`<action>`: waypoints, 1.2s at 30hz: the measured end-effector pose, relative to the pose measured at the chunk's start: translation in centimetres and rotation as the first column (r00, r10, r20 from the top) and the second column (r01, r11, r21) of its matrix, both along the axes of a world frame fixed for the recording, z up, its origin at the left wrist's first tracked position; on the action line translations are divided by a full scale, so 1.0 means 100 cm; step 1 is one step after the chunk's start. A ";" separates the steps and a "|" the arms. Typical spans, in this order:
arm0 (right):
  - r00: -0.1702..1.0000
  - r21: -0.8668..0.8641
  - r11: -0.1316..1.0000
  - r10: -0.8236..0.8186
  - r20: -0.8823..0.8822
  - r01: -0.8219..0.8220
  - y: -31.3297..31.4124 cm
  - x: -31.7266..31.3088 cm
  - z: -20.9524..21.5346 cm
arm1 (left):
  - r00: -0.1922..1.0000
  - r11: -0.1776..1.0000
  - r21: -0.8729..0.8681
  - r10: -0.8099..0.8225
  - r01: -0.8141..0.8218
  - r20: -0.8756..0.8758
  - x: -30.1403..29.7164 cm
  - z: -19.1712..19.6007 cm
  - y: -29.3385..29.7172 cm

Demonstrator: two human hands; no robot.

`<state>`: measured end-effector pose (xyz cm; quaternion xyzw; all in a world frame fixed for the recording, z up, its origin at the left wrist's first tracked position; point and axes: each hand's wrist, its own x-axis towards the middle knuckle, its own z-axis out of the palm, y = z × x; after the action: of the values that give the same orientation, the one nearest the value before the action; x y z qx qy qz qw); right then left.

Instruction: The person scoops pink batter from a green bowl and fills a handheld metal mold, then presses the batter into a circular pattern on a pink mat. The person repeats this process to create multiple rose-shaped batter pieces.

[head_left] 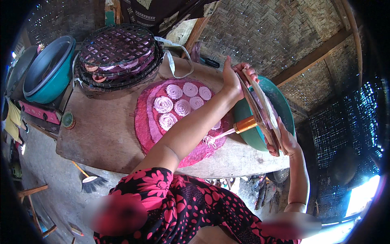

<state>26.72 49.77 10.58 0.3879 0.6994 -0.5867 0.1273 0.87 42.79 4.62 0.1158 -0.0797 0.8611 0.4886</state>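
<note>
My left hand (pixel 235 78) and my right hand (pixel 287 140) squeeze the two ends of a wooden hand press (pixel 257 107) made of two long boards. The left grips the far end, the right the near end. A copper-coloured cylinder (pixel 245 124) sticks out from the press toward the left. Pale pink dough strands (pixel 222 136) trail from its mouth to a round pink mat (pixel 142 140). Several pale pink noodle-like coils (pixel 182 107) lie on that mat, some hidden under my left forearm. Below the press stands a green basin (pixel 285 97), its contents mostly covered by the boards.
Stacked dark woven trays (pixel 115 46) with more coils stand at the table's back left, a white strap beside them. A teal tub (pixel 46 89) is further left. A small round green container (pixel 68 120) sits on the wooden table (pixel 97 138). A broom (pixel 90 179) lies on the floor.
</note>
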 end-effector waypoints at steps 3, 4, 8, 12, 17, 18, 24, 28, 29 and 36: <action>1.000 0.030 1.000 -0.003 0.008 0.003 -0.001 0.000 -0.001 | 1.000 1.000 0.023 -0.021 0.021 0.019 -0.002 -0.002 0.001; 1.000 0.036 0.999 -0.009 0.011 0.009 -0.002 0.000 -0.001 | 0.999 1.000 0.011 -0.028 0.028 0.038 -0.003 -0.002 0.002; 0.998 0.057 0.997 -0.047 0.037 0.045 -0.005 -0.002 -0.002 | 0.998 0.999 0.026 -0.039 0.038 0.052 -0.007 -0.005 0.003; 0.998 0.086 0.996 -0.036 0.056 0.031 -0.007 -0.005 -0.003 | 0.998 1.000 -0.015 -0.017 0.018 0.064 -0.008 -0.006 0.002; 0.994 0.109 0.992 -0.071 0.084 0.062 -0.010 -0.009 -0.001 | 0.995 0.999 -0.042 -0.008 0.012 0.098 -0.010 -0.002 -0.002; 0.993 0.113 0.991 -0.080 0.083 0.071 -0.011 -0.010 0.000 | 0.995 0.999 -0.041 -0.013 0.018 0.102 -0.010 -0.001 -0.003; 0.995 0.086 0.993 -0.087 0.041 0.084 -0.015 -0.012 0.002 | 0.995 0.997 -0.077 0.014 -0.006 0.103 -0.011 0.002 -0.008; 0.999 0.101 0.994 -0.036 0.030 0.032 -0.018 -0.012 0.002 | 0.995 0.995 -0.096 0.009 0.000 0.096 -0.012 0.004 -0.011; 0.999 0.110 0.993 -0.042 0.028 0.039 -0.018 -0.012 0.002 | 0.995 0.994 -0.113 0.017 -0.007 0.093 -0.012 0.004 -0.012; 0.998 0.130 0.991 -0.041 0.042 0.035 -0.020 -0.010 0.004 | 0.995 0.990 -0.141 0.024 -0.010 0.097 -0.010 0.010 -0.015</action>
<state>25.68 47.76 10.97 0.4216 0.7255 -0.5335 0.1064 -0.17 41.26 5.63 0.0391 -0.0417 0.8733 0.4838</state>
